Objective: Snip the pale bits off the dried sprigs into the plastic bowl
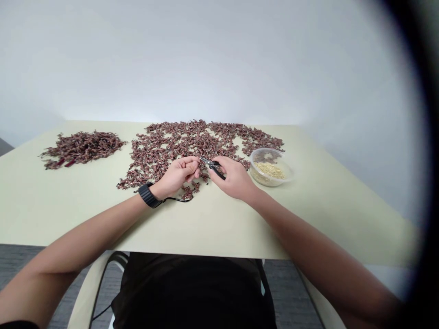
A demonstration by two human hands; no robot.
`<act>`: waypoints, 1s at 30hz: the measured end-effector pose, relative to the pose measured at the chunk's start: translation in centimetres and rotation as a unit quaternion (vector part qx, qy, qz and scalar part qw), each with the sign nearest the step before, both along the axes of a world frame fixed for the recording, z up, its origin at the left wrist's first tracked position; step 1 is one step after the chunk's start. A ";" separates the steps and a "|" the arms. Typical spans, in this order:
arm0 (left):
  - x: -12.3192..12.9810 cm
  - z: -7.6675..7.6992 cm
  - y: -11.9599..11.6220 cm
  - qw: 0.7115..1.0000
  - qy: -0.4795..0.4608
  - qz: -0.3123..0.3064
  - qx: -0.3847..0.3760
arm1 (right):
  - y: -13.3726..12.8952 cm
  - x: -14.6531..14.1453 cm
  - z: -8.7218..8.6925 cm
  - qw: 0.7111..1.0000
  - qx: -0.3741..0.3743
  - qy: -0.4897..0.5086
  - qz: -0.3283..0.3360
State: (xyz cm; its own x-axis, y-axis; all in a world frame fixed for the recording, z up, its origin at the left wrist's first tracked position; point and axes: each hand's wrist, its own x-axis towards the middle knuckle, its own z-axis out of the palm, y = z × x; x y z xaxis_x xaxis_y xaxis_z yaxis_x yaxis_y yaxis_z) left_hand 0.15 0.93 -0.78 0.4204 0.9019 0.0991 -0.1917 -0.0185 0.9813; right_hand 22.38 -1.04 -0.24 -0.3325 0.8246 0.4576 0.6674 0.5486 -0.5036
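Note:
My right hand is wrapped round a pair of small pliers with black handles. Their metal tips point left and meet the fingertips of my left hand. That hand is closed in a pinch, and whatever it pinches is too small to make out. Behind both hands spreads a wide layer of small reddish-brown pieces, a few of them lying beneath my fingers. A round clear plastic bowl with small gold-coloured bits stands just right of my right hand.
A separate heap of similar reddish-brown pieces lies on the left of the pale table. A black cord runs out by the band on my left wrist. The wall rises behind the table.

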 end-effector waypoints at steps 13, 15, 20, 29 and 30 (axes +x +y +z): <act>0.4 0.1 -0.5 0.994 0.055 0.039 0.081 | -0.3 -0.9 -0.6 0.998 -0.028 0.052 0.016; 0.6 0.1 -0.8 0.990 0.077 0.061 0.103 | -0.6 -1.5 -0.9 0.994 -0.064 0.089 0.016; 1.0 -0.5 -1.0 0.964 0.138 0.144 0.176 | -1.1 -3.3 -1.7 0.970 -0.149 0.194 0.018; -0.8 -1.8 0.2 0.799 0.395 0.205 0.405 | -2.6 -4.3 0.4 0.800 -0.446 0.398 0.049; -1.2 -2.0 0.6 0.777 0.416 0.194 0.431 | -2.6 -4.2 0.7 0.769 -0.478 0.420 0.065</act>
State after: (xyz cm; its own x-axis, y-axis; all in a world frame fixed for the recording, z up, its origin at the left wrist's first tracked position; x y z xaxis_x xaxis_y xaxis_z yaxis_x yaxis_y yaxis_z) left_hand -1.01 1.53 -2.82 0.3759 0.7254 0.5766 0.6855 -0.6364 0.3538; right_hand 18.22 -3.67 0.47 -0.3589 0.9022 -0.2390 -0.1420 -0.3059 -0.9414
